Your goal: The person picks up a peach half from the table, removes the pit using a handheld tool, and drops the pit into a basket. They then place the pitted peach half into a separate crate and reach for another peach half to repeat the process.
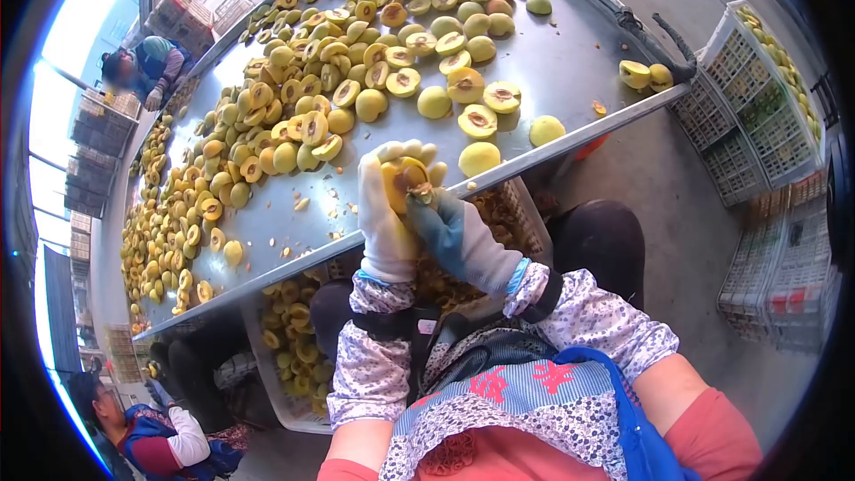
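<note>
My left hand [385,214], in a white glove, cups a halved yellow fruit [405,178] with its cut face up. My right hand [450,230], in a blue-grey glove, presses a small tool into the pit of that half; the tool itself is mostly hidden. Both hands hover over the near edge of a long metal table [570,53]. Many halved and whole yellow fruits [312,116] cover the table, spread from the far end toward the left.
A white crate of fruit pieces [289,356] sits under the table by my knees. Stacked white crates [757,98] with fruit stand at the right. One person sits at lower left [151,436], another works at the table's far side [147,67].
</note>
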Available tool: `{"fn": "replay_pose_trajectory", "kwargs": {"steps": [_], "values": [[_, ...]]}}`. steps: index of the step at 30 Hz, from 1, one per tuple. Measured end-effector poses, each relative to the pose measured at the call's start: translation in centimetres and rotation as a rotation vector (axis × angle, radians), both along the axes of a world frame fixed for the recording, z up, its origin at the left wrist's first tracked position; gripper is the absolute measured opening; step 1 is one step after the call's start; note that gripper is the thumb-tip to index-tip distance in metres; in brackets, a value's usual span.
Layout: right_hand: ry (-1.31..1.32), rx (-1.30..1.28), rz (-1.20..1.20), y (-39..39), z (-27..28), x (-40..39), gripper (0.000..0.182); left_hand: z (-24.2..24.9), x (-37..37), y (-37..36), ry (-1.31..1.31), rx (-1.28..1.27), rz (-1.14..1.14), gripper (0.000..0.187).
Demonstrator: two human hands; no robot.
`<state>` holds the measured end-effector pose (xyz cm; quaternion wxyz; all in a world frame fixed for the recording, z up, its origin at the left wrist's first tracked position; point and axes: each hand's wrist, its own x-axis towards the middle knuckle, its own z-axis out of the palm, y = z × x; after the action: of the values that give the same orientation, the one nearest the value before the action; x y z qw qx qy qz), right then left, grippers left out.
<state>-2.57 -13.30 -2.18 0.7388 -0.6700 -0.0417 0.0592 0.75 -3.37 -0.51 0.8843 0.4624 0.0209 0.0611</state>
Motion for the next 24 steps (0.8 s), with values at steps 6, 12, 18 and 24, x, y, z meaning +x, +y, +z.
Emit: {"fn": "replay_pose_trajectory", "kwargs": {"steps": [6,12,18,24], "values": [[-0.05,-0.187,0.034,-0.2,-0.2,0.6,0.043,0.0,0.0,1.0,0.077,-0.044,-0.087,0.058],[-0.075,-0.321,0.046,-0.3,0.1,0.5,0.041,-0.2,0.0,1.3,0.006,0.22,-0.003,0.057],[0.032,-0.172,0.138,-0.3,-0.9,0.3,0.047,-0.1,-0.4,0.9,-0.001,0.314,0.032,0.054],[0.085,-0.146,0.167,-0.2,-1.2,-0.4,0.049,1.7,-0.1,2.0,0.112,0.445,-0.081,0.054]]}}
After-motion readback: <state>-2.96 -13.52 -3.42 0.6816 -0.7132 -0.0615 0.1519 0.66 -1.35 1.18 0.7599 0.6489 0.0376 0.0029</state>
